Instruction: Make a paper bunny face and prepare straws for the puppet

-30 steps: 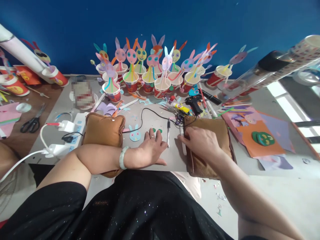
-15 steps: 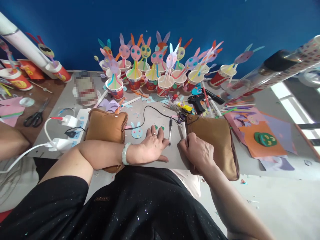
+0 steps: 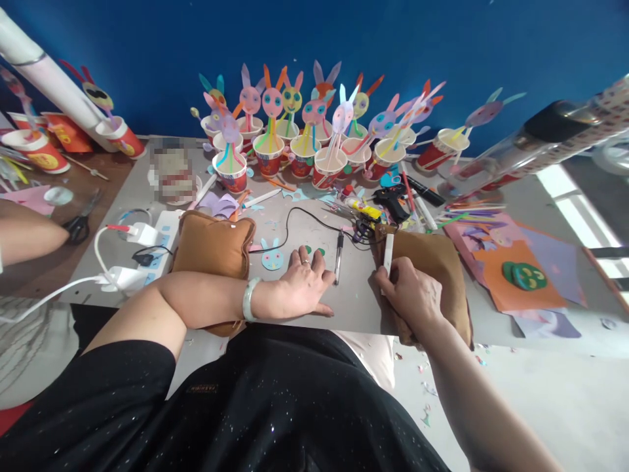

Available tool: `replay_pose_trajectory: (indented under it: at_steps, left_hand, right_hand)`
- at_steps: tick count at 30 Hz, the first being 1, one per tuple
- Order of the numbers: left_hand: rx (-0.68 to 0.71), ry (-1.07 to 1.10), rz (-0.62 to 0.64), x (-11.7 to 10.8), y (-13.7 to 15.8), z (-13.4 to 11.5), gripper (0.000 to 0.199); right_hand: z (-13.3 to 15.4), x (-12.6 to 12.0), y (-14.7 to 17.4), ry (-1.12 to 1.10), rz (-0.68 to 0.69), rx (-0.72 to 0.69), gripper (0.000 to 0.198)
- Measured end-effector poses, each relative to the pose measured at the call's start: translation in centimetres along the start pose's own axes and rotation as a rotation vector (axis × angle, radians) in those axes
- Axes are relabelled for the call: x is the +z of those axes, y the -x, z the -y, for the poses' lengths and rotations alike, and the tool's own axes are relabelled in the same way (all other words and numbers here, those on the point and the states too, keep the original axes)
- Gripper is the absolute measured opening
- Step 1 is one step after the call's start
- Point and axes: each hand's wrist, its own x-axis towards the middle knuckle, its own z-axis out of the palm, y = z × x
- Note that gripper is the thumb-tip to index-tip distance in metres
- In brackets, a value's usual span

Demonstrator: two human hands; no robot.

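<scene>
A blue wall (image 3: 393,39) stood beyond the left hand (image 3: 301,287), which lay spread on the gray counter (image 3: 356,301). Apart, the right hand (image 3: 415,294) gripped a white stick (image 3: 388,250).

Below and left of the right hand (image 3: 411,294), which grips a white strip (image 3: 388,252), a small label (image 3: 202,388) on the wearer's black top (image 3: 265,410) appears to read "FASHION", its letters blurred. Beyond the grip, the printing on the red paper cups (image 3: 328,177) is too small to read.
</scene>
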Motion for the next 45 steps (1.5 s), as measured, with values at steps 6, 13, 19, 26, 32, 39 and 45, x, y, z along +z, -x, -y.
replay_pose_trajectory:
  at_steps: [6, 13, 19, 26, 32, 39, 45]
  left_hand:
    - [-0.013, 0.023, -0.005, -0.3, 0.0, 0.0, 0.091]
    - [0.004, 0.025, -0.034, -0.4, -0.2, 0.4, 0.086]
    - [0.050, 0.027, -0.104, -1.4, -0.5, 0.6, 0.080]
    - [0.179, 1.198, -0.158, -1.9, -1.4, 1.8, 0.058]
    - [0.079, 1.754, -0.225, -1.5, -2.1, 1.9, 0.033]
    - [0.117, 1.497, -0.146, -1.5, -1.9, 2.1, 0.026]
    - [0.150, 1.504, 0.011, -2.8, -1.5, 2.3, 0.028]
  right_hand:
    - [0.6, -0.5, 0.2, -0.523, 0.050, 0.008, 0.026]
    - [2.1, -1.0, 0.7, -1.074, 0.267, 0.071, 0.033]
    - [2.3, -1.5, 1.4, -1.086, 0.260, -0.012, 0.028]
    - [3.0, -3.3, 3.5, -0.879, 0.291, -0.326, 0.034]
    - [2.3, -3.4, 3.6, -1.057, 0.059, -0.185, 0.030]
    - [2.8, -1.6, 2.6, -1.673, -0.057, 0.094, 0.041]
    - [4.2, -1.3, 2.6, -1.652, -0.204, 0.019, 0.036]
